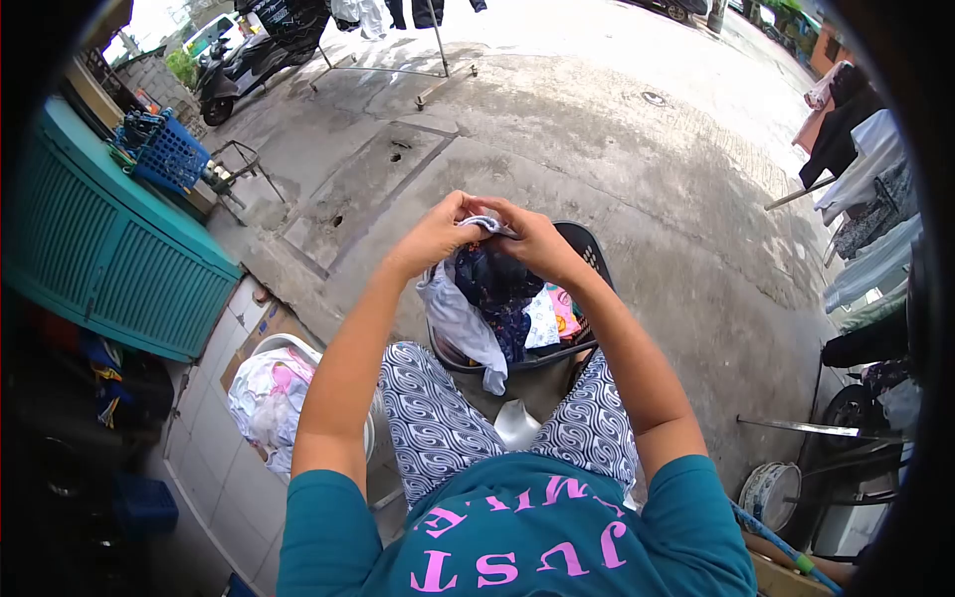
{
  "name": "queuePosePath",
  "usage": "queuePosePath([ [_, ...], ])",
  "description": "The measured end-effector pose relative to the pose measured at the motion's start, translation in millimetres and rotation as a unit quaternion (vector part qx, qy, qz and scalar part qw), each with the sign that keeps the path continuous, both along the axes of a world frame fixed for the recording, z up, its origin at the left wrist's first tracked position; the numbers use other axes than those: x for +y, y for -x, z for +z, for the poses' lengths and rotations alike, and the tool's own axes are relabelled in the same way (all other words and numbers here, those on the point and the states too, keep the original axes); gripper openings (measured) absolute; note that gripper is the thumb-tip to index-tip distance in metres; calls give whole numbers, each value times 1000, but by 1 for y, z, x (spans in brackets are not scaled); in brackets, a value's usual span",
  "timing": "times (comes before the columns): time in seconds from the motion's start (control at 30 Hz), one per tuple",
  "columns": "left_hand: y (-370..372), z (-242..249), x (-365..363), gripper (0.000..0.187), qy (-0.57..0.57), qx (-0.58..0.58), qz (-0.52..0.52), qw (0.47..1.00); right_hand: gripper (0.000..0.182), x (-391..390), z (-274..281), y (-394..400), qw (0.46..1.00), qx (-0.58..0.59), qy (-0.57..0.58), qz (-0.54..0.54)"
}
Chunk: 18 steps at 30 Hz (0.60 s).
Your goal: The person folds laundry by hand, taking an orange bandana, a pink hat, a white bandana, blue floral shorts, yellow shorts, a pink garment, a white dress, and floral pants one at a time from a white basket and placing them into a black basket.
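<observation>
Both my hands are raised over a dark laundry basket (585, 244) in front of my knees. Fingers of my left hand (436, 237) are closed on the bunched edge of a whitish garment (460, 316). My right hand (537, 245) pinches the same edge from the other side, its fingertips close to the left ones. Below the hands, the cloth hangs down past the basket's near rim. Inside the basket lie a dark navy patterned garment (502, 289), a white printed cloth (542, 323) and a pink piece (565, 310).
Left of my leg stands a white tub (288, 343) heaped with pale laundry (267, 398). A blue plastic basket (171, 154) sits by a teal louvered cabinet (119, 244). Clothes (870, 164) hang along the right side. A scooter (234, 80) and a drying rack (438, 45) stand farther off.
</observation>
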<state>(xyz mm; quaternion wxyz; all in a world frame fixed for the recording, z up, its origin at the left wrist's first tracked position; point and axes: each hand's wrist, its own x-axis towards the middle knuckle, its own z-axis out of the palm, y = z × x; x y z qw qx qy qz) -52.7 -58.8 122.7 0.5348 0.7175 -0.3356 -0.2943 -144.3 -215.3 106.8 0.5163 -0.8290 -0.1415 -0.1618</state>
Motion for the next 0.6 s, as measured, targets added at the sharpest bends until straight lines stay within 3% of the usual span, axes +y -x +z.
queuePosePath([
  [0.07, 5, 3, 6, 35, 25, -2, -3, 1000, 43, -5, 15, -2, 997, 75, 14, 13],
  [0.17, 20, -4, 15, 40, 31, -39, 7, 999, 33, -11, 17, -16, 998, 50, 14, 21],
  [0.2, 25, -10, 16, 42, -22, -136, 27, 990, 22, -10, 25, -16, 998, 58, 12, 6],
  [0.23, 24, -13, 14, 43, -74, -229, 49, 969, 22, -11, 30, -18, 999, 50, 16, 1],
  [0.3, 14, -10, 13, 43, -66, -222, 66, 971, 17, -10, 39, -21, 996, -10, 92, -1],
  [0.33, 10, -8, 17, 43, -64, -206, 84, 973, 12, -13, 46, -23, 984, 11, 177, 27],
  [0.37, 0, -3, 23, 41, -56, -248, 77, 964, 12, -18, 53, -25, 984, 13, 177, 26],
  [0.43, -8, 38, 31, 37, -33, -275, 60, 959, 9, -25, 69, -22, 938, -100, 333, 0],
  [0.5, -9, 74, 33, 35, -16, -263, 51, 963, 8, -28, 91, -14, 923, -108, 368, 19],
  [0.57, -9, 94, 34, 30, 9, -285, 42, 957, 16, -32, 89, -12, 888, -269, 372, 5],
  [0.6, -12, 96, 36, 30, 8, -286, 43, 957, 16, -38, 80, -13, 888, -270, 372, 5],
])
